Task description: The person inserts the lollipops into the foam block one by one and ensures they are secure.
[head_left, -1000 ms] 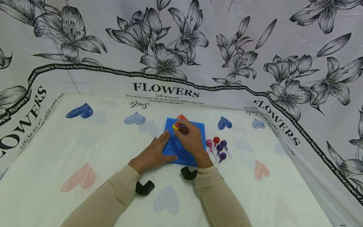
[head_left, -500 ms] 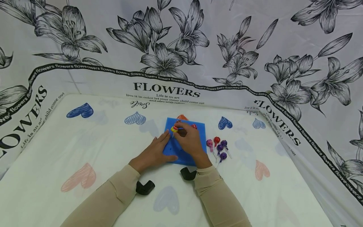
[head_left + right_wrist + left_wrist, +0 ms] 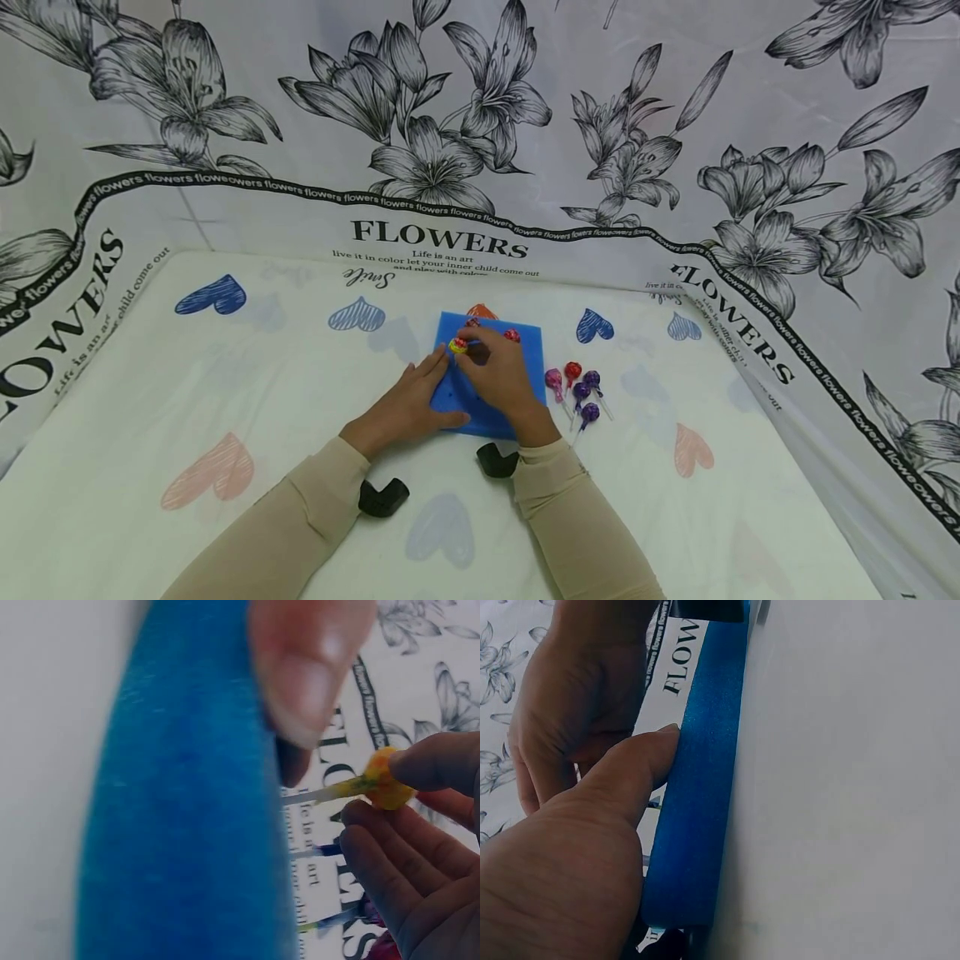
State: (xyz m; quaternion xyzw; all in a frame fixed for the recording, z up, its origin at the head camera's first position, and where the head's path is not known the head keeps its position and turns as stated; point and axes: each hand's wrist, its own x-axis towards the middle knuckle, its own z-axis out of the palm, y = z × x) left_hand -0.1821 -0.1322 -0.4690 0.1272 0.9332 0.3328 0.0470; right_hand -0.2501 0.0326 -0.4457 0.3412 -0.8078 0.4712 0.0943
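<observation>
My right hand (image 3: 498,373) pinches a yellow-and-red wrapped lollipop (image 3: 457,345) by its head, over the left part of a blue foam block (image 3: 480,410). In the right wrist view the lollipop's white stick (image 3: 300,798) stands out from the block's top face, its lower end at the surface. My left hand (image 3: 411,400) rests along the block's left side, fingers extended and thumb near the front edge. Two red-toned lollipops, one at the back left (image 3: 472,322) and one at the back right (image 3: 512,336), stand in the block.
Just right of the block lie several loose lollipops: a pink one (image 3: 553,378), a red one (image 3: 573,369) and purple ones (image 3: 590,412). Black wrist pieces (image 3: 384,497) sit by both sleeves. A white cloth with printed hearts (image 3: 210,471) covers the table.
My right hand has moved slightly left and nearer, bringing the yellow lollipop down toward the block. The two standing lollipops behind it show more now. My left hand keeps its place.
</observation>
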